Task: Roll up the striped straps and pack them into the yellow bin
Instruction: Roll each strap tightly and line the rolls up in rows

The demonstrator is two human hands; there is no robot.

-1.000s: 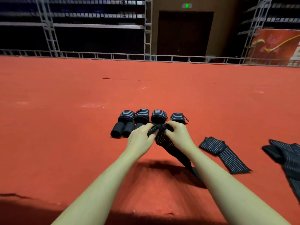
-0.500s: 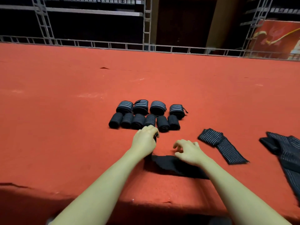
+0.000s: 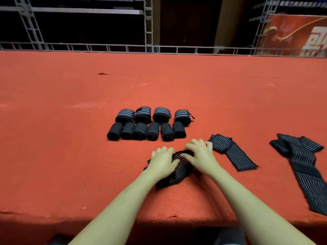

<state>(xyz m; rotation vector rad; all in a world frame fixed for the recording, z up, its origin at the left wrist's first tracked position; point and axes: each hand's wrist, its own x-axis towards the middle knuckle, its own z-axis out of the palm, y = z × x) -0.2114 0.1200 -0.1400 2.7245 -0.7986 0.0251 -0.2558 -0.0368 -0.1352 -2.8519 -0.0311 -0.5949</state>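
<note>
- The rolled straps are my landmark: ten dark rolls in two rows on the red carpet, four with pale stripes in the far row and six plainer ones in the near row, packed side by side and touching.
- My left hand is nearer to me than the rolls, below the right end of the near row. Its fingers are spread and fairly straight, pressing down flat on the strap under it; I am not gripping with them.
- The strap I am working on lies between and under both hands, nearer to me than the rolls, running back towards my body. It looks bunched at its far end, but I cannot tell how far it is rolled.
- My right hand is just right of the left one, fingers bent over the far end of the same strap and pressing it. Whether they curl right round it, I cannot tell.
- A flat striped strap lies to the right of the rolls and nearer to me, its near corner just beside my right fingers.
- A loose heap of straps lies well right of the rolls.
</note>
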